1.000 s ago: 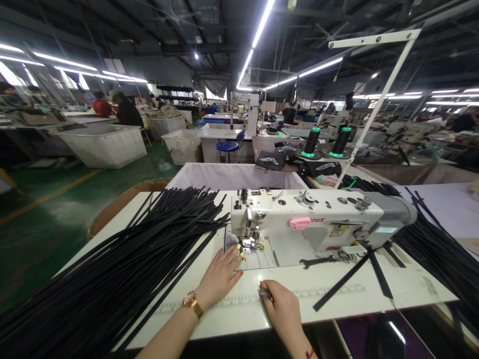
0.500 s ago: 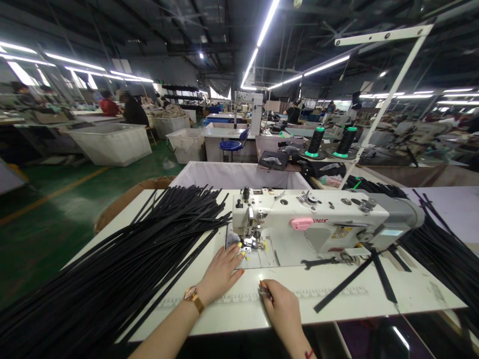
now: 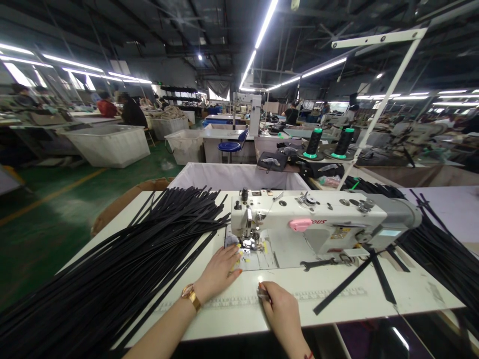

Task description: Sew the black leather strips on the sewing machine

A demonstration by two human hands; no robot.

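So it's a white sewing table (image 3: 224, 324) with a ruler scale (image 3: 318, 294) on top, in a big hall with green floor (image 3: 75, 199). Count: one sewing machine (image 3: 269, 212) at 1 o'clock, one wrench (image 3: 322, 262) just in front of it, two black thread cones (image 3: 312, 143) behind, one blue stool (image 3: 229, 146) off at 12, plus a heap of black strips (image 3: 157, 244) around 10, too many to count. Left hand (image 3: 217, 271), at 11, lies by the presser foot (image 3: 249, 244), fingers close together, thumb apart. Right hand (image 3: 282, 301), at 1, pinches a small thing (image 3: 263, 295) I can't identify. Versus half a second ago, hands have barely budged; the view's just shifted slightly.
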